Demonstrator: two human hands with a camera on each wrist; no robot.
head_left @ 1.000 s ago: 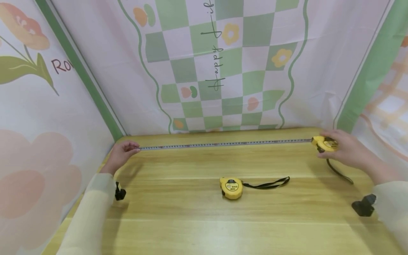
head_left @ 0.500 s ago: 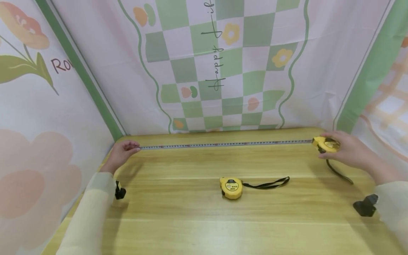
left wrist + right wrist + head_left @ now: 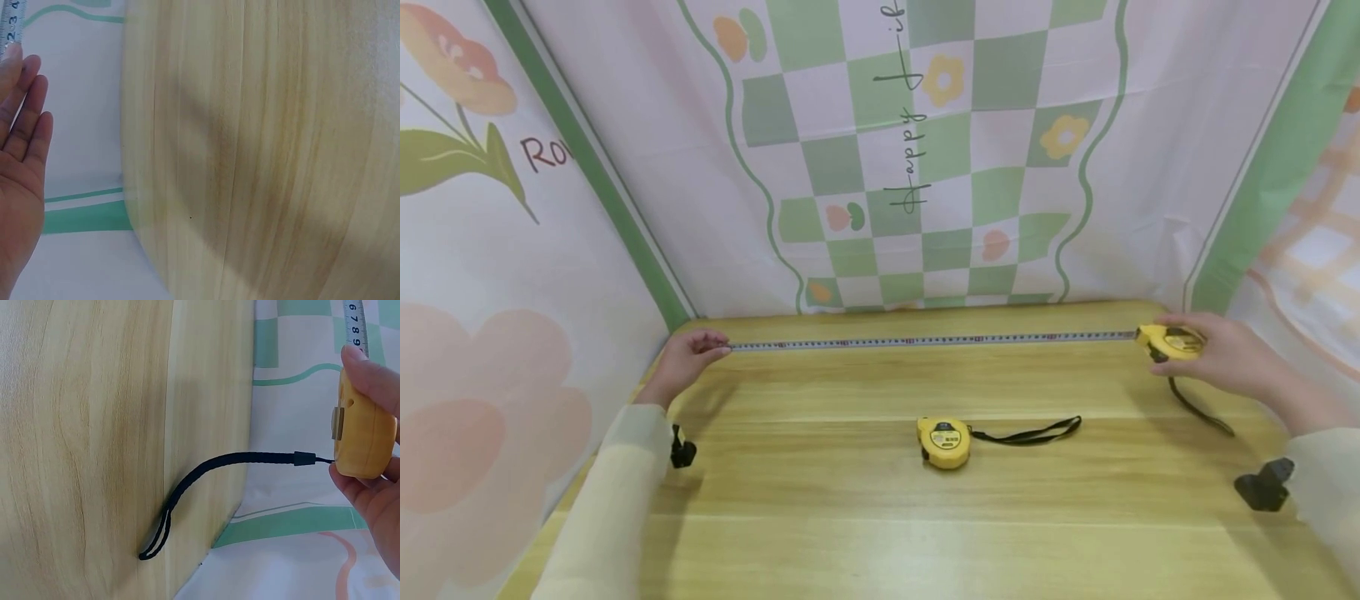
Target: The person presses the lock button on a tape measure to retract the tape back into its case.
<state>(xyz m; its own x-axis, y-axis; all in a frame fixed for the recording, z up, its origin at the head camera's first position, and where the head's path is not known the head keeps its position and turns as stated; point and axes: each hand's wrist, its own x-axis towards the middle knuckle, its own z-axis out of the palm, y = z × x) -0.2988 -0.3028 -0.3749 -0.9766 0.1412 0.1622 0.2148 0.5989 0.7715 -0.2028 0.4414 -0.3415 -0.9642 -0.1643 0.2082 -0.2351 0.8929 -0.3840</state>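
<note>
A yellow tape measure (image 3: 1172,342) is gripped in my right hand (image 3: 1225,354), its case also filling the right side of the right wrist view as a yellow case (image 3: 365,428). From its mouth the silver blade (image 3: 943,339) stretches leftward above the table. Thumb and fingertips of my left hand (image 3: 688,358) pinch the far end of that blade; in the left wrist view the thumb covers the tip, and the other fingers extend beside it. A black wrist strap (image 3: 234,460) hangs from the held case. A second yellow tape measure (image 3: 945,442) lies on the table between the arms.
The second tape's black strap (image 3: 1030,435) trails to its right on the wooden table (image 3: 850,533). Behind the table hangs a checkered, printed cloth (image 3: 917,167), with further printed cloth panels (image 3: 512,275) at the sides. Black wrist cameras show below both sleeves.
My right hand has shifted very slightly to the right with the tape case, drawing the blade a little longer. The left hand and the tape on the table stay put.
</note>
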